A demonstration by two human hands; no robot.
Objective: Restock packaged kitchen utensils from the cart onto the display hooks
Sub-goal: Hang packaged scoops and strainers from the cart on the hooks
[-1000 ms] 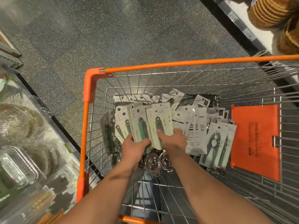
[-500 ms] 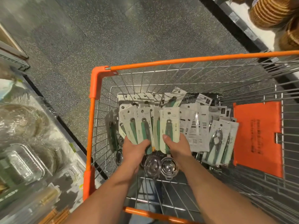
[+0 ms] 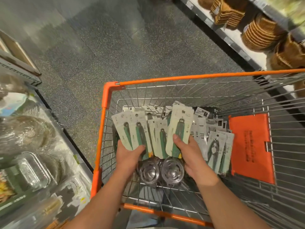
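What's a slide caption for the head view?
Both hands, left hand and right hand, hold green-handled utensil packs over the orange wire cart.

Your cart (image 3: 105, 123) stands in the aisle, with a shelf of clear containers (image 3: 29, 166) to its left and a shelf of woven baskets (image 3: 262, 32) beyond it to the right. Inside the cart, your left hand (image 3: 130, 154) holds a fan of utensil packs (image 3: 132, 131), and just to its right your right hand (image 3: 189, 151) holds another pack (image 3: 179, 129). Behind and right of them more packs (image 3: 216, 142) lean in a heap. A folded flap (image 3: 250, 146) lies against the cart's right side.
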